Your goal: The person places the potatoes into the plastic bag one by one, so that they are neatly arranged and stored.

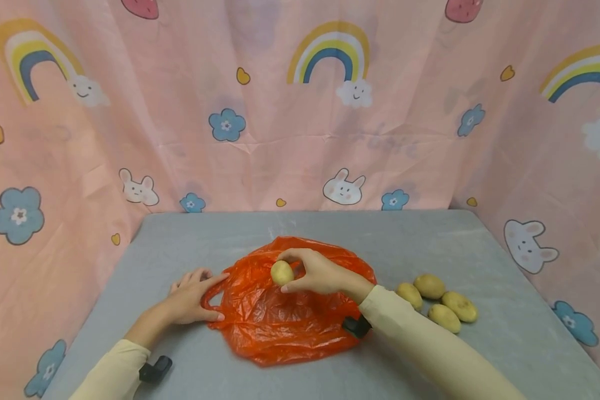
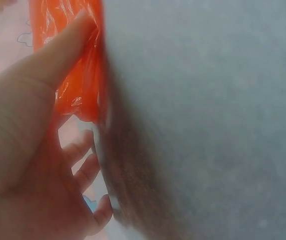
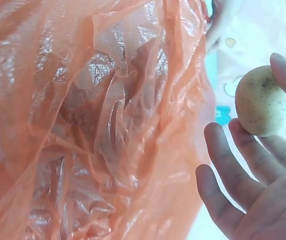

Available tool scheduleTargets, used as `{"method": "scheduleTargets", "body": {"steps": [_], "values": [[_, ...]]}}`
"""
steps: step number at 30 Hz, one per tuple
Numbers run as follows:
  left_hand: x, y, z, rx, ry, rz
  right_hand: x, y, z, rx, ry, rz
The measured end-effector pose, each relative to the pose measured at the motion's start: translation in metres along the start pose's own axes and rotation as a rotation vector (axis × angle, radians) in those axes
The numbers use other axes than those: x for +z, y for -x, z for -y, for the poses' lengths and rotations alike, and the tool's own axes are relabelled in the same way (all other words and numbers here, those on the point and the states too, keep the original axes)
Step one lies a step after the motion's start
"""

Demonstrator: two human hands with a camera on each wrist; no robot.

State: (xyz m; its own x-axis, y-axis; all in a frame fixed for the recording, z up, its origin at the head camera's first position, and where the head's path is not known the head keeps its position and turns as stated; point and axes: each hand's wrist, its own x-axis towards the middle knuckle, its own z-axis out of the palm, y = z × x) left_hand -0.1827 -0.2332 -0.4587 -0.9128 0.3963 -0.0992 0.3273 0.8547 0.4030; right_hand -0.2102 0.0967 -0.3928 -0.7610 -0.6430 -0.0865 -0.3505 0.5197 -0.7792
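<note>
Over the middle of an orange plastic bag point(image 1: 265, 333), my right hand point(image 1: 315, 272) holds a small yellow potato point(image 1: 282, 273) between thumb and fingertips. The right wrist view shows the potato point(image 3: 263, 101) speckled and rounded, with the bag's crumpled film point(image 3: 127, 125) beside it. At the bag's left end, my left hand point(image 1: 190, 297) touches the handle edges, its thumb and index finger spread apart. In the left wrist view the thumb point(image 2: 57, 55) lies straight against the orange film point(image 2: 80, 85). The other fingers point(image 2: 86, 172) are loosely bent off the bag; the index finger is hidden there.
Several more potatoes point(image 1: 444, 318) lie grouped on the grey table point(image 1: 190, 355), to the right of the bag and beside my right forearm. A pink patterned curtain point(image 1: 280, 166) hangs behind the table and along both sides. Each wrist wears a small black camera point(image 1: 156, 369).
</note>
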Motion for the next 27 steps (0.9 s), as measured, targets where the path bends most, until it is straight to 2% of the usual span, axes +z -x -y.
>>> {"method": "scheduleTargets", "body": {"steps": [3, 7, 17, 27], "values": [[0.0, 0.0, 0.001, 0.002, -0.005, -0.004, 0.002, -0.008, -0.001, 0.003, -0.015, 0.034], [0.002, 0.0, 0.003, -0.005, -0.003, -0.001, 0.008, -0.019, -0.002, 0.047, -0.027, 0.057], [0.002, -0.002, 0.003, -0.011, -0.001, 0.001, 0.026, -0.043, -0.006, 0.14, 0.007, 0.071], [-0.001, 0.0, 0.0, -0.013, 0.001, 0.013, 0.037, -0.056, -0.004, 0.117, 0.016, 0.083]]}}
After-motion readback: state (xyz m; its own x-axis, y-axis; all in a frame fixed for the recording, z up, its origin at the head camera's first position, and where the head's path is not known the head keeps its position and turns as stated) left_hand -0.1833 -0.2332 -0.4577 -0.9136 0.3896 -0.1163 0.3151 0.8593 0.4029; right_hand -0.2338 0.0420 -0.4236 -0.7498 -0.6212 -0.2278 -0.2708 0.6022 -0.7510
